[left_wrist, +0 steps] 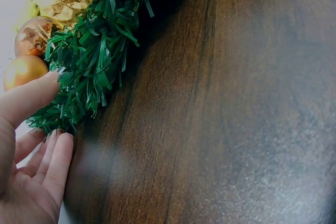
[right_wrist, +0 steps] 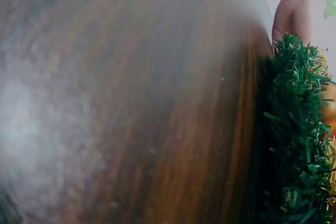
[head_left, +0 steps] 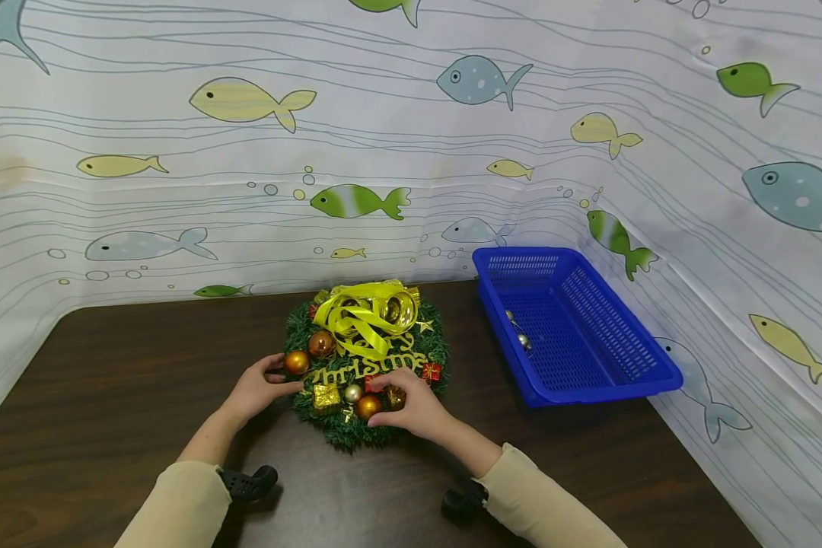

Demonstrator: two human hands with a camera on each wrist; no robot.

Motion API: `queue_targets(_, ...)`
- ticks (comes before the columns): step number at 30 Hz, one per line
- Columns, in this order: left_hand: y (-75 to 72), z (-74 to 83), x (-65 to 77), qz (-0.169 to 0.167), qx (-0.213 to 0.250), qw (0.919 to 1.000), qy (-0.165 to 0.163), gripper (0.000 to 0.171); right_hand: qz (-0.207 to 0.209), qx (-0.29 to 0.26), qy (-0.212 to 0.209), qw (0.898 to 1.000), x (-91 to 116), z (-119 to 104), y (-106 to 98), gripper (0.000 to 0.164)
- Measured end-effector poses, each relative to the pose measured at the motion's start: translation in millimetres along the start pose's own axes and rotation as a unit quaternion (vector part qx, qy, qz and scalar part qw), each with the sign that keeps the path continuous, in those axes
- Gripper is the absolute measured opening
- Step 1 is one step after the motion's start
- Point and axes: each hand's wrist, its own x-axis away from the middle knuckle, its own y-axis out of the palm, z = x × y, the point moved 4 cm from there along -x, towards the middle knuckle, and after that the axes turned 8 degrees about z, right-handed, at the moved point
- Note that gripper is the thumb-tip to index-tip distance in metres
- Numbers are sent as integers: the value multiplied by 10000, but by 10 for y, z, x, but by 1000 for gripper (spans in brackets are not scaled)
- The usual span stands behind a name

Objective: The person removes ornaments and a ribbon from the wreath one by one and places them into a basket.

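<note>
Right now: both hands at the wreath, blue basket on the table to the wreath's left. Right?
Wrong side: the head view shows the blue basket on the table to the wreath's right. Both hands, left hand and right hand, are at the wreath.

On my feed I count two bare hands (head_left: 255, 392), one round green tinsel wreath (head_left: 348, 439) between them, two glossy orange balls (head_left: 297, 361), one by each, and one blue plastic basket (head_left: 610, 396) to their right.
</note>
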Motion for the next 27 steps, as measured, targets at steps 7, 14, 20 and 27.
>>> queue_targets(7,-2,16,14,6,20,10000,-25,82,-145,698,-296,9970,-8,-35,22,46)
queue_targets(14,10,21,6,-16,59,10000,-35,83,-155,1253,-534,9906,-12,-85,17,43)
queue_targets(20,15,21,16,4,89,9999,-49,80,-218,1240,-573,9904,-29,-81,21,41)
queue_targets(27,0,25,18,-3,108,9999,-48,81,-232,926,-533,9940,-45,-91,-1,37)
